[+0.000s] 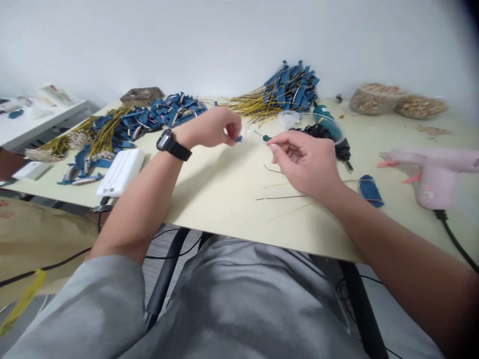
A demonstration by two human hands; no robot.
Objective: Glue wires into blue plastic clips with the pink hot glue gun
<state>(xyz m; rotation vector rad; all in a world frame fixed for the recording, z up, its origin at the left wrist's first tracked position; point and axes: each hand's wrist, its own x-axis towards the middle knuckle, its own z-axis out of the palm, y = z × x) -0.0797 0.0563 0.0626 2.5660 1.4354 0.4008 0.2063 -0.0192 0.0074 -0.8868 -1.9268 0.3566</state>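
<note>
Over the table (220, 199), two hands (254, 144) pinch one blue piece (238, 139), one green-tipped wire (264, 138).

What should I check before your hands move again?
1. Left hand pinching the blue piece: ok.
2. Right hand holding the green-tipped rod: ok.
3. Rod touching the blue piece: cannot tell, they are too close and small to see.
4. Glue gun away from both hands: ok.
5. Glue gun cool: cannot tell, heat does not show.
6. Black wire lying flat, not caught on the right hand: ok.
</note>
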